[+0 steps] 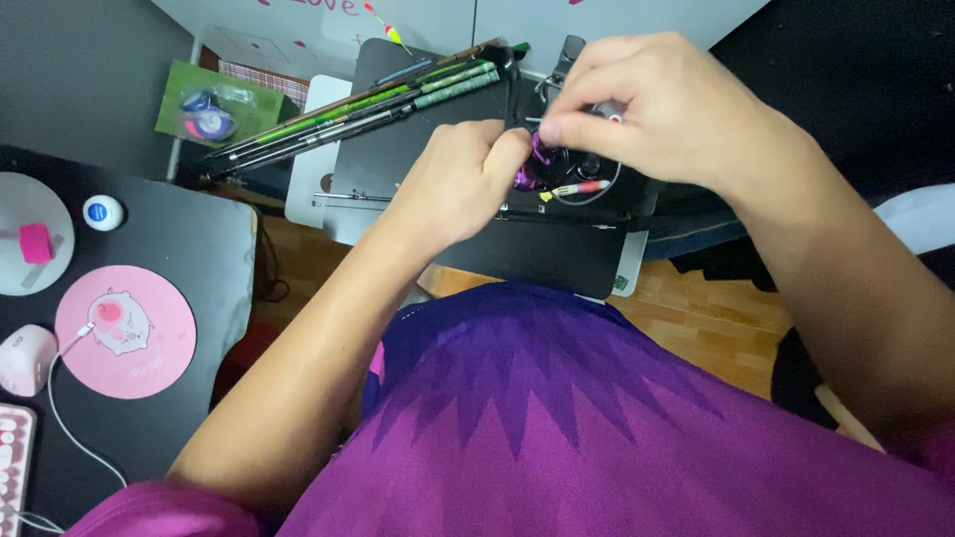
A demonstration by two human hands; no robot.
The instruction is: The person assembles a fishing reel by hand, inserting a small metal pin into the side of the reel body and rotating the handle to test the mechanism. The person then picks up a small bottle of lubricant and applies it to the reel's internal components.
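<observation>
L hand point(460, 184) was curled into a loose fist, fingers wrapped round a small shiny purple reel-like part point(537, 164) and holding it over the black case point(537, 254) in front of the person. R hand point(652, 114) came in from above w/ thumb and forefinger pinched together right at the top of that part; whatever it pinched was too small to tell, poss. a thin line. Both hands were touching or all but touching, so the purple part sat between them, mostly hidden. Just below it lay a slim red-and-white float point(582, 187) w/ a loop of thin cable, near the R wrist side.

Behind the hands a bundle of green and dark rods point(368, 109) lay slanted across the case lid. Off to the L, on the black desk point(199, 239), sat a round pink mouse pad point(124, 331), a white mouse point(25, 360) and a small round white tin w/ a blue lid point(102, 212).

My read on doing this well: keep the L grip steady and low over the case so nothing dropped far, let the R pinch do the fine work, and keep the fingers clear of the bit being worked, b/c the view of it was nearly blocked.
</observation>
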